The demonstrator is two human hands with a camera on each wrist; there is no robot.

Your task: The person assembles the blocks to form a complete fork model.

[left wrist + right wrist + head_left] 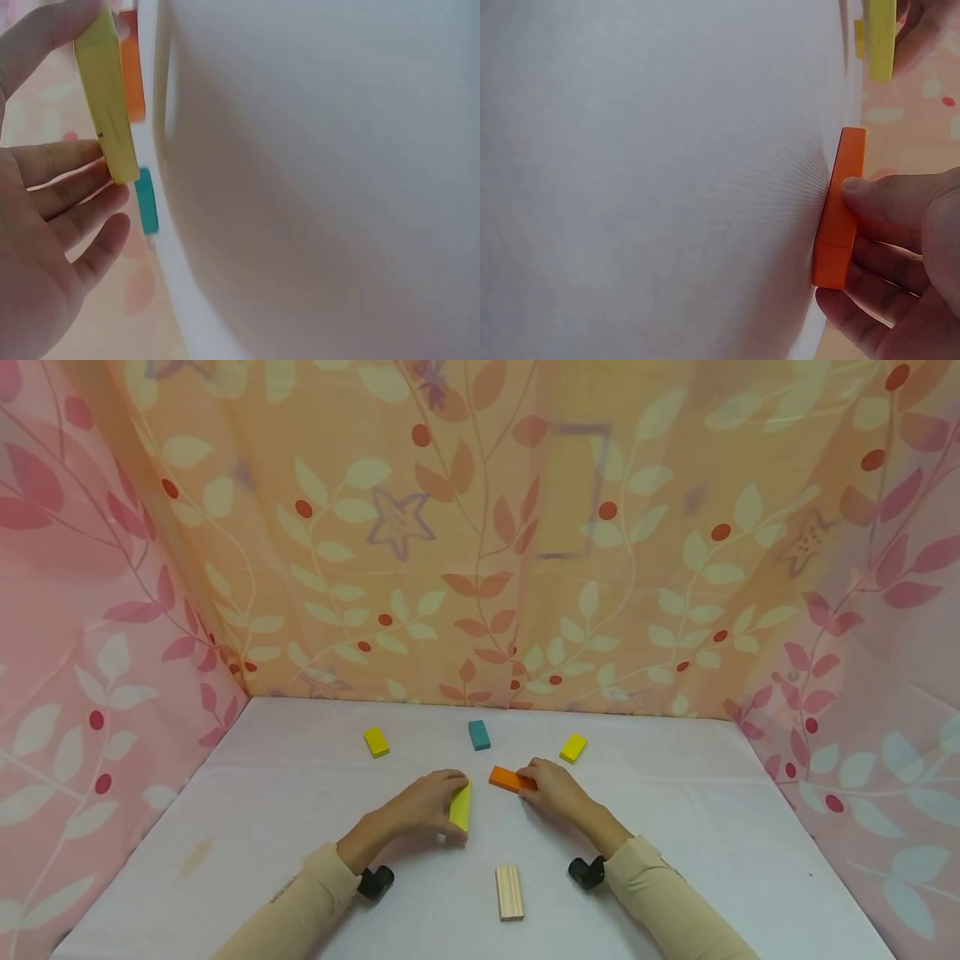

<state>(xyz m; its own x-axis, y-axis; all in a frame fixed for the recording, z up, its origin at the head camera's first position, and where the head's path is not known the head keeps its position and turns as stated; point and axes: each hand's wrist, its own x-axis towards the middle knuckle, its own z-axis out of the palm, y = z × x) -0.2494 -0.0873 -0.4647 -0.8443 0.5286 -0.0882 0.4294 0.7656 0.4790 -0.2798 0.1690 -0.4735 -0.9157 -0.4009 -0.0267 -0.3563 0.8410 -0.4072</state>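
My left hand (427, 806) holds a yellow block (460, 808) at its two ends, thumb at one and fingertips at the other. In the left wrist view the yellow block (109, 105) appears raised off the table. My right hand (557, 789) pinches an orange block (510, 779) by its right part. The right wrist view shows the thumb on the face of the orange block (840, 217), with fingers behind and below it; it lies at or very close to the tabletop. The two blocks are apart, yellow to the left of orange.
Behind the hands lie a yellow block (377, 742), a teal block (479, 735) and another yellow block (573, 748). A plain wooden piece with lengthwise grooves (510, 893) lies between the forearms. Patterned curtains (480, 527) border the white table (660, 777) at back and sides.
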